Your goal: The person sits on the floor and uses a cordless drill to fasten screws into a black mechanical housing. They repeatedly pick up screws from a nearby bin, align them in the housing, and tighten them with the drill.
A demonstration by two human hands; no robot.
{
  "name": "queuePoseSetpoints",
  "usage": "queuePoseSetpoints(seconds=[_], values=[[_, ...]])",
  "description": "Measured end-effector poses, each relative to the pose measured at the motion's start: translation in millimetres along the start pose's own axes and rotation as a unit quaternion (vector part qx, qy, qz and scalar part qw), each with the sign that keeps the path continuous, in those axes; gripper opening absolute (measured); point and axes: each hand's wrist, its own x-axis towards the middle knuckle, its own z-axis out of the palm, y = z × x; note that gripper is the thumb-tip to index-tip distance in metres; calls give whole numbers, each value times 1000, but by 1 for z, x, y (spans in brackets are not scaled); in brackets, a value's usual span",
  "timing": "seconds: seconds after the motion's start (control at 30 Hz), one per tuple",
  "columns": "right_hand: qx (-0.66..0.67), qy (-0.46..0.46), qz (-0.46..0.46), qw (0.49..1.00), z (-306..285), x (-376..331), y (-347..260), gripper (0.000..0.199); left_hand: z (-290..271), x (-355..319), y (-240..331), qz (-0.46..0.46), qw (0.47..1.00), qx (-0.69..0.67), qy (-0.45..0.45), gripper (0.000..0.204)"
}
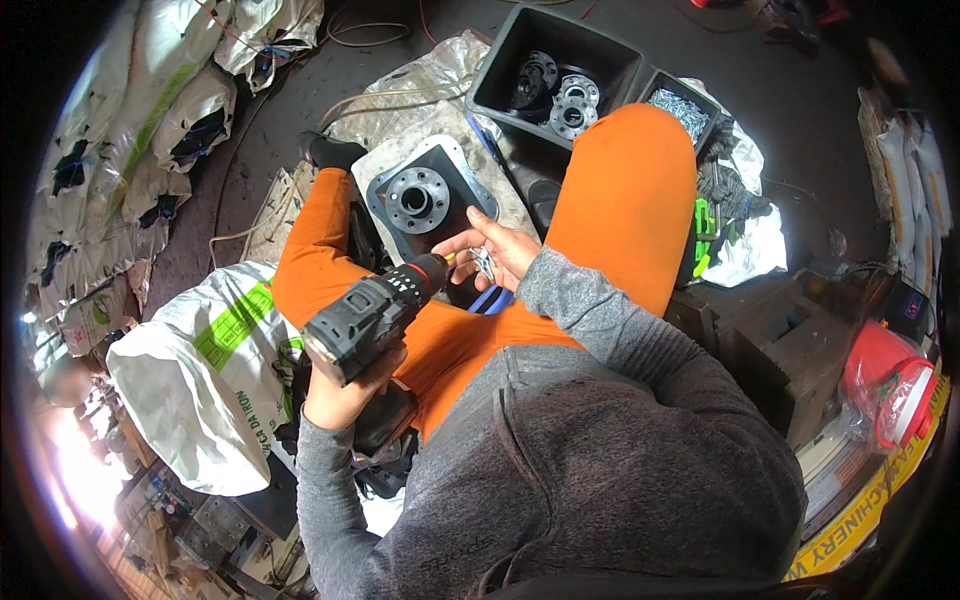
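My left hand (340,395) grips the handle of a black cordless drill (375,312), its chuck pointing up and to the right. My right hand (495,250) sits at the drill's tip with fingers curled around a few small silver screws (484,263). Just beyond the hands lies a black moulded plate (470,180) with a round grey metal flange (417,198) on it. My legs in orange trousers (625,190) frame the plate on both sides.
A black bin (500,70) holding more flanges (575,100) stands ahead, with a small tray of silver screws (680,108) beside it. White sacks (210,370) lie at the left. Grey gloves (725,190), wooden blocks (770,340) and a red container (885,380) are at the right.
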Motion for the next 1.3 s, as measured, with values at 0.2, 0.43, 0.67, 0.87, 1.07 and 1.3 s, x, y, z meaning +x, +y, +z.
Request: queuePoseSetpoints(seconds=[0.2, 0.43, 0.67, 0.87, 1.07, 1.3], values=[[17, 9, -1, 1000, -3, 2, 5, 58, 1, 1, -9, 46, 998, 52, -15, 26], [62, 20, 36, 997, -2, 2, 22, 18, -8, -21, -4, -9, 1000, 8, 21, 26], [-46, -19, 47, 998, -3, 2, 16, 23, -27, -35, -20, -36, 999, 13, 1, 30], [-150, -105, 109, 977, -3, -1, 4, 25, -51, -38, -20, -40, 997, 30, -50, 54], [-193, -165, 134, 958, -6, 7, 1, 24, -61, -26, -20, 106, 971, 188, -106, 59], [-116, -197, 125, 965, -4, 6, -2, 27, -63, -33, -22, 15, 997, 11, -73, 74]])
